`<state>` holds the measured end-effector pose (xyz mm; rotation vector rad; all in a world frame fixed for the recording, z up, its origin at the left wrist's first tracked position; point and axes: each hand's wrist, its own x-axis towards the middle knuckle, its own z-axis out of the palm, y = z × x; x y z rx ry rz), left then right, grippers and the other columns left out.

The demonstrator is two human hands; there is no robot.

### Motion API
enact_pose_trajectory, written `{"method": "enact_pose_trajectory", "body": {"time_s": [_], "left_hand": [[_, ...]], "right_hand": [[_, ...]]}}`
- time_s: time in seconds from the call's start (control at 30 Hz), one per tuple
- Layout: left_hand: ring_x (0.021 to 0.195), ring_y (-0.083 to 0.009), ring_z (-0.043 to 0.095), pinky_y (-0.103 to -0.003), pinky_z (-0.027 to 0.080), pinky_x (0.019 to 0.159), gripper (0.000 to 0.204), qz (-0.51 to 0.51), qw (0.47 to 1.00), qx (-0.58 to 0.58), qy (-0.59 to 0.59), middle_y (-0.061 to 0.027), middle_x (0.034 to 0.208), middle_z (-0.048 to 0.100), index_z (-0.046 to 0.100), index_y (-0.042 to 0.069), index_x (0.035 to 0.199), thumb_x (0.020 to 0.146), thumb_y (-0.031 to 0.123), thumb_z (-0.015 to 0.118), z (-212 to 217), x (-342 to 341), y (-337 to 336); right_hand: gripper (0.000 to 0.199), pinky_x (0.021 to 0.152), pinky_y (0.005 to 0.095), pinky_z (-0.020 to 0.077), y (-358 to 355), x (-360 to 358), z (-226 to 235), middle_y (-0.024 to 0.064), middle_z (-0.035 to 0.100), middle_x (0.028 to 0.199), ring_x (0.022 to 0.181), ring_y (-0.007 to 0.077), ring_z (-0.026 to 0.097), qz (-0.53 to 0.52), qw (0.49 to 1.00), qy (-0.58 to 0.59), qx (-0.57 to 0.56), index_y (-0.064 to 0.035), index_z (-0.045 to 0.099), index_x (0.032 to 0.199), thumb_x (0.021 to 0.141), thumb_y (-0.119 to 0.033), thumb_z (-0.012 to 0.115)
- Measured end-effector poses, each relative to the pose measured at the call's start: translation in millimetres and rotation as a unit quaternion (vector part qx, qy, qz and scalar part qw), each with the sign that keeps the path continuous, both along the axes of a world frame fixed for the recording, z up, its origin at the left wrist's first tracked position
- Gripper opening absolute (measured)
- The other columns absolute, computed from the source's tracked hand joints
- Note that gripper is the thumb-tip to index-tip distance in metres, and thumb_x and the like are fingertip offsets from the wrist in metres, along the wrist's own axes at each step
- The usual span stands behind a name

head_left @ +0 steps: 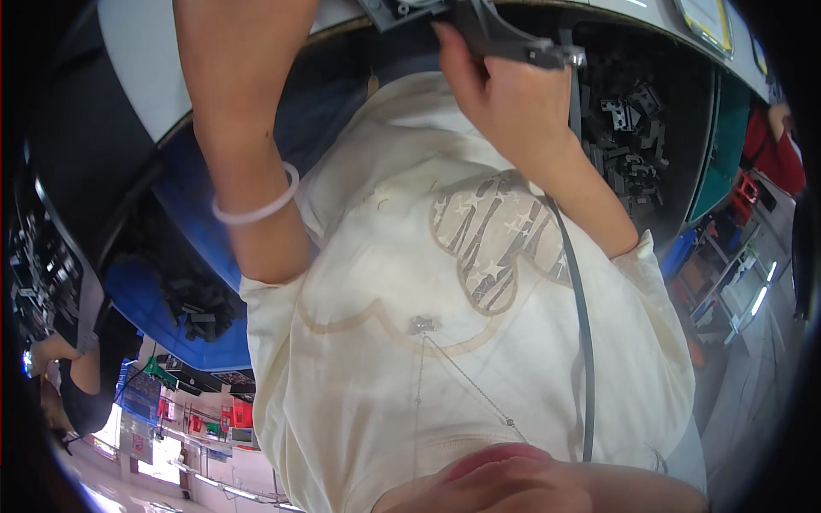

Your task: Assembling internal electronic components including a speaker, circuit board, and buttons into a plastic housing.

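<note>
Gripping one dark part [506, 38] is one right hand [523, 98]; past one pale bracelet [256, 211], the left hand's state I cannot tell.

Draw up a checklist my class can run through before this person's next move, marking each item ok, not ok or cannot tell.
1. Right hand in view, at the dark grey angular part: ok.
2. Right-hand grip secure: cannot tell; the fingers are largely hidden.
3. Left hand in view: not ok; the bare left forearm runs out past the upper edge.
4. Forearms free of jewellery: not ok; a pale pink ring-shaped bangle is on the left one.
5. Small black and grey parts at the right kept in the dark, deep-walled bin: ok, as far as visible.
</note>
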<state>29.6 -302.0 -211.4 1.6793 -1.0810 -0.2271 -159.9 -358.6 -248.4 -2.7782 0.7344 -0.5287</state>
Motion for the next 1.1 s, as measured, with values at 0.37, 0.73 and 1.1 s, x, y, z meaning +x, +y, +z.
{"method": "enact_pose_trajectory", "body": {"time_s": [0.37,0.73,1.1], "left_hand": [[0.07,-0.0144,0.064,-0.027,0.049,0.065,0.018,-0.01,1.0,0.012,-0.006,-0.011,0.081,0.071,0.072,-0.007,0.093,0.092,0.011,0.068,6.7,-0.6,5.6],[0.069,-0.0175,0.065,-0.03,0.049,0.064,0.018,0.01,1.0,0.014,-0.009,-0.0153,0.08,0.069,0.07,-0.007,0.094,0.091,0.01,0.068,10.8,0.2,5.7],[0.068,-0.0172,0.064,-0.029,0.049,0.062,0.015,-0.023,0.996,0.015,0.081,-0.0146,0.082,0.069,0.07,-0.006,0.094,0.09,0.007,0.07,12.4,6.0,3.6]], "right_hand": [[0.019,0.06,0.0326,0.0502,-60.5,1.7,90.5,0.0159,0.067,0.073,0.063,0.0247,0.065,0.072,0.959,0.145,0.232,0.0026,0.069,0.101,0.09,-0.014,0.072],[0.016,0.06,0.0356,0.0492,-72.3,70.0,80.0,0.0184,0.067,0.069,0.06,0.0269,0.063,0.168,0.964,0.051,0.202,0.0054,0.072,0.084,0.081,-0.01,0.073],[0.008,0.06,0.0362,0.0489,-68.8,72.0,86.8,0.014,0.062,0.069,0.062,0.0282,0.062,0.152,0.969,0.02,0.193,0.001,0.07,0.083,0.076,-0.002,0.069]]}}
